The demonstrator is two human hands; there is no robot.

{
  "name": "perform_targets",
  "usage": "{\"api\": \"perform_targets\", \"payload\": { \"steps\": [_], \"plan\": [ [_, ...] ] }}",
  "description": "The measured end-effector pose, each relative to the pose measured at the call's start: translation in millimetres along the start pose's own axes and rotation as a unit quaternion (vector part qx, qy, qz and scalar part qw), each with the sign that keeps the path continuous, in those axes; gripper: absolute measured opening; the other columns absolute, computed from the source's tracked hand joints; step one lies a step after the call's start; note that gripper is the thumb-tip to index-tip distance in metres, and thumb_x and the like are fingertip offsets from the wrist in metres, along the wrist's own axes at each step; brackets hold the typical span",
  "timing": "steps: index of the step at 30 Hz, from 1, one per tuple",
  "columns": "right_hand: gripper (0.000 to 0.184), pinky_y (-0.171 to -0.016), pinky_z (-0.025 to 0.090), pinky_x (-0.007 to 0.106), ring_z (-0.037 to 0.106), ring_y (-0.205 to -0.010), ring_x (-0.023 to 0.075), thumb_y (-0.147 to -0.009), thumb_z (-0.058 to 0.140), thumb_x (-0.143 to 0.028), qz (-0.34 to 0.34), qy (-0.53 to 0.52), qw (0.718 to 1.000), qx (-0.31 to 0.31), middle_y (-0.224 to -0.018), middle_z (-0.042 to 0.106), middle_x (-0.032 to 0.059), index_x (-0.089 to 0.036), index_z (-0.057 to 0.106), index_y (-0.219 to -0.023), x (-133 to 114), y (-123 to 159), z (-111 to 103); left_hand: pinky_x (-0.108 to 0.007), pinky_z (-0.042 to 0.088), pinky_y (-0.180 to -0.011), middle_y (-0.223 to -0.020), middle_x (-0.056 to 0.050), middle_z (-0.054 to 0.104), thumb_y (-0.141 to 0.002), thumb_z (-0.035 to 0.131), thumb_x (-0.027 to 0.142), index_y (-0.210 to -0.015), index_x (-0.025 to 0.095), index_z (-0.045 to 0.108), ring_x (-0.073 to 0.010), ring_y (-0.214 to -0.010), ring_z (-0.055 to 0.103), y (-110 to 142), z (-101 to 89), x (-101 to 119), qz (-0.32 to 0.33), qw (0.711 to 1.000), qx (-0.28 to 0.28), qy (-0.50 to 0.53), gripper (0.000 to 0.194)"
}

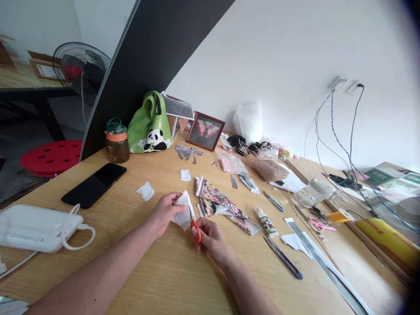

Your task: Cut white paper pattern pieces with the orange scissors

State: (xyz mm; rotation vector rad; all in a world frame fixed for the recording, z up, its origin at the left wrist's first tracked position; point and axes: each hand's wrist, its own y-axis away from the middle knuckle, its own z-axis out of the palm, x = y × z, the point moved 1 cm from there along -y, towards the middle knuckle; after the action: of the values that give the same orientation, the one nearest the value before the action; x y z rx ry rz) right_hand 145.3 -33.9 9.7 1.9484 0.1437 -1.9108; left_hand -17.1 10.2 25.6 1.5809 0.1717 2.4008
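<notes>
My left hand [168, 213] pinches a small white piece of paper or fabric [181, 215] above the middle of the table. In my right hand [210, 239] is a pair of scissors [196, 230] with orange handles, its blades at the right edge of the white piece. Two similar white scraps lie farther off, one scrap [146, 191] left of my hands and another scrap [185, 175] beyond them. Just right of the scissors rest folded strips of floral fabric [223, 203]. A glue tube [266, 222] and dark-handled thread snips [283, 258] lie farther right.
On the left are a black phone [94, 185], a white power bank [36, 227] with a cable, and a drink bottle [117, 142]. A green panda bag [149, 124] and a framed picture [205, 130] stand at the back. Grey-white strips [323, 258] and a yellow roll [387, 238] lie right.
</notes>
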Motion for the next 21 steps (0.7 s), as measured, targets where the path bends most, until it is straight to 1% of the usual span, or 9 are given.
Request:
{"api": "perform_targets", "payload": {
  "steps": [6,11,21],
  "plan": [
    [0.044,-0.039,0.021,0.02,0.041,-0.037,0.0049,-0.073,0.066,-0.055,0.003,-0.005,1.0,-0.005,-0.05,0.049,-0.0069,-0.017,0.045,-0.07,0.9,-0.7,-0.4,-0.025,0.041,-0.058,-0.065,0.0,0.065,-0.05,0.076,0.019,-0.08,0.014,0.063,-0.0124,-0.057,0.056,0.8,-0.2,-0.1,-0.003,1.0,-0.011,0.002,0.034],
    [0.044,-0.039,0.021,0.02,0.042,-0.037,0.0055,-0.072,0.066,-0.057,0.004,0.0,1.0,-0.001,-0.051,0.05,-0.0062,-0.018,0.046,-0.07,3.1,-1.5,-1.3,-0.025,0.041,-0.058,-0.065,0.001,0.065,-0.05,0.076,0.018,-0.081,0.015,0.063,-0.0126,-0.057,0.056,1.4,0.4,0.9,-0.003,1.0,-0.011,0.001,0.033],
    [0.045,-0.038,0.022,0.02,0.039,-0.036,0.0051,-0.071,0.067,-0.057,0.012,0.009,1.0,0.013,-0.048,0.045,-0.0082,-0.018,0.045,-0.069,1.6,-0.7,-0.8,-0.025,0.042,-0.058,-0.065,0.0,0.065,-0.05,0.076,0.018,-0.081,0.014,0.062,-0.0126,-0.057,0.057,0.5,-0.2,0.7,-0.006,1.0,-0.012,0.004,0.034]
  ]
}}
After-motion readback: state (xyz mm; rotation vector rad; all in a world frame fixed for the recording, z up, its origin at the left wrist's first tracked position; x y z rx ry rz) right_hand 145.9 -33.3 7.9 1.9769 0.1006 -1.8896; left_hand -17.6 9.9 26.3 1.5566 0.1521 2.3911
